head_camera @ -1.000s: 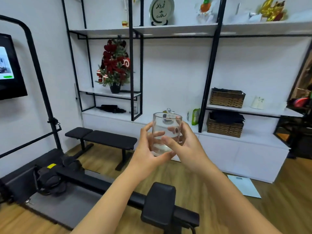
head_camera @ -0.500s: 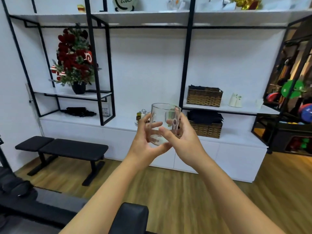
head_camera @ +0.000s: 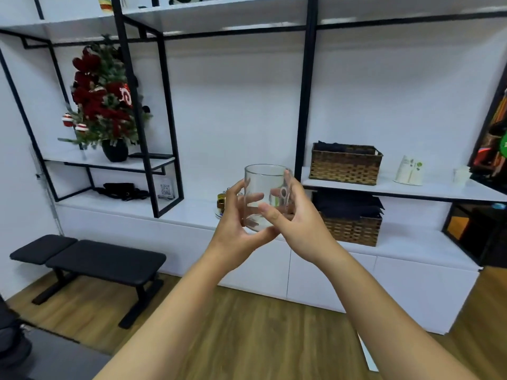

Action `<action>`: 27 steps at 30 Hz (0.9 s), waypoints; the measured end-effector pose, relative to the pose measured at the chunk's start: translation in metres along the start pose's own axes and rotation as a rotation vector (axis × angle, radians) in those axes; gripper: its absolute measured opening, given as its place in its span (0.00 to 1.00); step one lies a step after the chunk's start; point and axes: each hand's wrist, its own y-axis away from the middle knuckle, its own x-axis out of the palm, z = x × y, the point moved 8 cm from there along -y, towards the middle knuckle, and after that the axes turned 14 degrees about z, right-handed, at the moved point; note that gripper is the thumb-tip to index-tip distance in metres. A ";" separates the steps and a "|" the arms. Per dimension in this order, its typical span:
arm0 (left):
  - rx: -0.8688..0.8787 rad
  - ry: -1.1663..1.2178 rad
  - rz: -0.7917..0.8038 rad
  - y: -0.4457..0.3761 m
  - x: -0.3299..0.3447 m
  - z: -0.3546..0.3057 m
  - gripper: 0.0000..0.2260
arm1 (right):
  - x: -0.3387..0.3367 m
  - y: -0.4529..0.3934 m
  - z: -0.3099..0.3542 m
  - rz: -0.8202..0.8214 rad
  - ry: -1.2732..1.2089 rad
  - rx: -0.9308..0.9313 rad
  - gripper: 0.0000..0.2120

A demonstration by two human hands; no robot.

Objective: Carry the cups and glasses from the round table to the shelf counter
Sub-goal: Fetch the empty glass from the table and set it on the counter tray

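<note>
A person's left hand (head_camera: 236, 215) and right hand (head_camera: 295, 215) reach out in front at chest height, both curled around one clear glass (head_camera: 264, 197). The fingers wrap its lower half from either side and the thumbs cross its near face. The glass is upright, appears empty, and is held in the air in front of the white shelf counter (head_camera: 192, 208), not yet resting on it.

The glass is smooth, and the grip looks light, so it could slip and break on the wooden floor (head_camera: 260, 325). Setting it down carelessly might knock the small gold-coloured items (head_camera: 221, 201) on the counter just behind the left hand, or the wicker basket (head_camera: 354, 229) to the right.

A small sign with a square scan code (head_camera: 165, 189) stands on the counter; its writing is too small to read. A white paper cup (head_camera: 408, 171) on the upper shelf has green printing, also unreadable.
</note>
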 end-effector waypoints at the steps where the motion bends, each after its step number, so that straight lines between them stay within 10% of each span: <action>1: -0.004 -0.018 -0.007 -0.014 0.006 0.010 0.40 | -0.011 -0.010 -0.013 0.015 0.002 -0.003 0.43; 16: -0.113 -0.134 -0.125 -0.212 0.089 0.120 0.42 | -0.176 -0.164 -0.167 0.204 -0.090 -0.064 0.42; 27: -0.201 -0.176 -0.183 -0.290 0.043 0.238 0.46 | -0.158 -0.296 -0.284 0.273 -0.285 -0.066 0.36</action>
